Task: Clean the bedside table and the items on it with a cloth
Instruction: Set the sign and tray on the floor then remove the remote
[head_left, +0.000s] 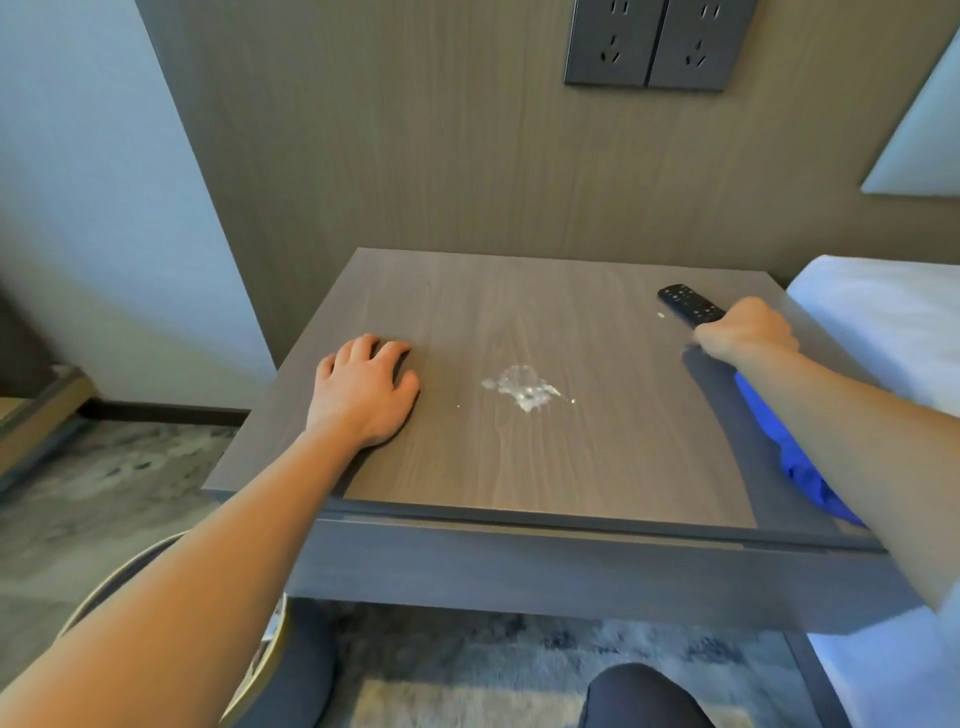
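Observation:
The grey-brown wooden bedside table (467, 457) fills the middle of the view. A white, wet-looking splotch (522, 387) lies near its centre, with small white specks around it. My left hand (366, 389) rests flat on the left part of the top, fingers apart, holding nothing. My right hand (745, 332) is closed around the near end of a black remote control (688, 304) at the table's right rear. A blue cloth (800, 467) lies along the right edge of the top, partly hidden under my right forearm.
A bed with white sheets (893, 322) adjoins the table on the right. A wood-panel wall with two grey socket plates (660, 44) stands behind. A round bin (260, 660) sits on the carpet at lower left. My knees (639, 696) are below the table front.

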